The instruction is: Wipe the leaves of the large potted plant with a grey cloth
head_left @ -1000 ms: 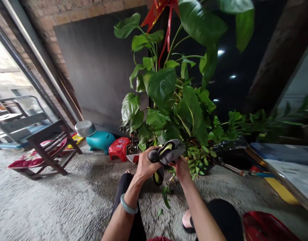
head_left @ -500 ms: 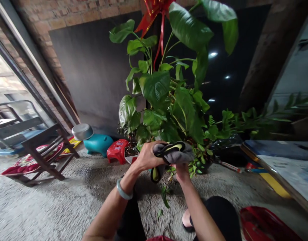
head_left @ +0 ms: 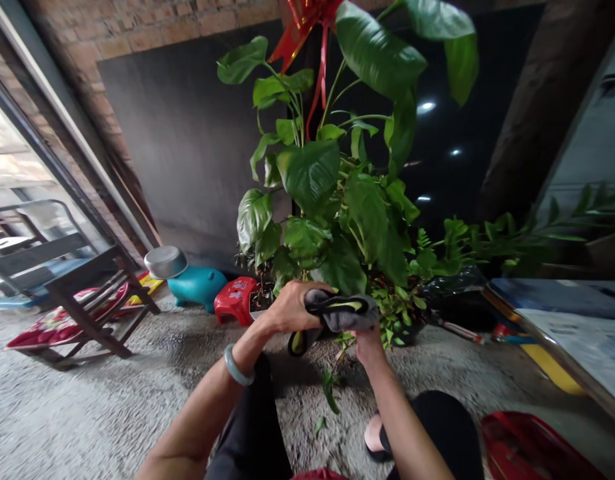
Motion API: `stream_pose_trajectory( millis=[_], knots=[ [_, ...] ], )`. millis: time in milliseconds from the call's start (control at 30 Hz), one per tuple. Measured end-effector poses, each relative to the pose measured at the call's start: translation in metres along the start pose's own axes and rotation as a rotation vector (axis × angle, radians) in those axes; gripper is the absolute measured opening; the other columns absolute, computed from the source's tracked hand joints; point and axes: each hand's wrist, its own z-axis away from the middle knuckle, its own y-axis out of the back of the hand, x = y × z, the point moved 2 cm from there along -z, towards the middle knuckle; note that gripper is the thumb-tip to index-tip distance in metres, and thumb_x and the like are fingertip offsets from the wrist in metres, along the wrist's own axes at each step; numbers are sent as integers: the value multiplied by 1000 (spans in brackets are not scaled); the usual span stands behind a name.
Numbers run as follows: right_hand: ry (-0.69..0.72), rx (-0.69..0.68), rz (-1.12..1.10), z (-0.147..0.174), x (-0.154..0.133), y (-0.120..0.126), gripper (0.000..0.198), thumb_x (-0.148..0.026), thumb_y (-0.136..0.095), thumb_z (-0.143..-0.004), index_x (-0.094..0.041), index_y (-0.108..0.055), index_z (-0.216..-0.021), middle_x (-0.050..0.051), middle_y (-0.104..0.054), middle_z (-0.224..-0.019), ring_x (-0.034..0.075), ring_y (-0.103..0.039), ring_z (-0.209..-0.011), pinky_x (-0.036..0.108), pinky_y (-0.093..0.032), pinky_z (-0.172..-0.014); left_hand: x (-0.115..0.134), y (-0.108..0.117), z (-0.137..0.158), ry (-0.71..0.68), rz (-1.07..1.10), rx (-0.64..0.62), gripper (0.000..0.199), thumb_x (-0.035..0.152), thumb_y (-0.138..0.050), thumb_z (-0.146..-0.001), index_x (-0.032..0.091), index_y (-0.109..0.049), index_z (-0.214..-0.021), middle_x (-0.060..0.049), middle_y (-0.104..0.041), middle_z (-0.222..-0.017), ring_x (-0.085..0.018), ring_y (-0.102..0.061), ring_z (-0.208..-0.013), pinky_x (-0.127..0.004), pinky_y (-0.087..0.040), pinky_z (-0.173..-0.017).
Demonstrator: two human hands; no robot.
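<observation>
Both my hands grip a folded grey cloth [head_left: 355, 315] with black edging and a yellow-green underside, held in front of a tall leafy potted plant [head_left: 310, 173]. My left hand [head_left: 295, 308] is closed around its left end, thumb side toward me, and a loose corner hangs below. Under the right end, my right hand [head_left: 368, 339] is closed on the cloth, its fingers mostly hidden. A pale bangle circles my left wrist. Large green leaves stand just behind and above the cloth, and a red ribbon bow [head_left: 310, 27] tops the plant.
On the left are a wooden chair [head_left: 87, 307], a teal animal-shaped seat [head_left: 195, 288] with a metal bowl [head_left: 165, 262], and a red stool [head_left: 235, 300]. A table [head_left: 567, 320] stands at right, with a red object [head_left: 532, 447] near my foot. Dark panels lean behind the plant.
My left hand and forearm have shifted slightly left and down. The cloth looks more compact, its right end drawn in to the left. My right hand has moved only a little.
</observation>
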Motion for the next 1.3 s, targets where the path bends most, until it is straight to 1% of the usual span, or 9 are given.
stream_pose_trajectory(
  millis=[133,233,467,667,900,1033,1100,1200,1300],
  knots=[
    [-74,-19,16,4,-1,-2,44,-53,-90,-53,-22,-64,-70,2,-73,-68,23,-74,-60,31,-59,-53,13,19,-25,-34,122,288,49,25,-78,-66,19,-78,-115,-3,-82,-109,-26,-77,-99,-33,-60,-89],
    [-105,-24,18,9,-3,-5,47,-53,-91,-53,-22,-59,-66,1,-72,-67,21,-74,-58,30,-59,-54,0,32,-55,59,-35,482,53,28,-81,-68,19,-76,-120,-3,-81,-109,-26,-76,-104,-35,-58,-95],
    [-88,16,-9,2,-23,2,43,-48,-92,-50,-21,-69,-73,0,-74,-67,18,-71,-54,27,-57,-48,-66,55,-43,381,-620,568,55,25,-83,-70,24,-75,-124,-10,-80,-116,-34,-73,-112,-42,-57,-97],
    [-115,-11,-112,6,-58,-1,37,-36,-95,-47,-20,-72,-71,0,-76,-69,18,-71,-54,27,-60,-50,-80,34,-31,408,-571,406,57,27,-83,-70,23,-74,-127,-9,-79,-118,-32,-73,-111,-42,-58,-97],
    [-302,-79,-371,11,-94,-14,39,-19,-96,-36,-23,-66,-62,-3,-77,-69,19,-73,-59,30,-64,-54,-46,-8,-5,242,-420,-12,50,16,-77,-68,19,-79,-118,-10,-81,-112,-33,-75,-107,-39,-58,-93],
    [-243,-72,-303,9,-93,-9,37,-25,-96,-41,-23,-69,-66,-3,-77,-70,18,-72,-57,29,-62,-54,2,27,33,166,-83,-327,47,16,-75,-65,24,-81,-111,-1,-82,-105,-26,-76,-97,-32,-59,-89],
    [-172,-79,-216,9,-84,-6,35,-33,-94,-48,-23,-72,-73,-2,-77,-73,17,-71,-56,28,-60,-53,25,54,42,108,111,-371,55,18,-79,-61,23,-80,-116,-3,-81,-114,-28,-76,-100,-32,-60,-90],
    [-98,-71,-99,14,-63,-8,36,-42,-93,-53,-22,-68,-70,-4,-69,-62,17,-69,-52,26,-57,-51,39,80,30,62,261,22,56,29,-86,-61,20,-79,-115,-8,-82,-106,-30,-76,-94,-36,-63,-83],
    [-67,-60,9,21,-47,-13,39,-48,-90,-55,-22,-63,-65,-5,-64,-57,17,-69,-52,25,-56,-51,27,68,0,54,222,536,55,37,-89,-62,19,-76,-113,-5,-80,-99,-25,-75,-92,-34,-63,-83]
  ],
)
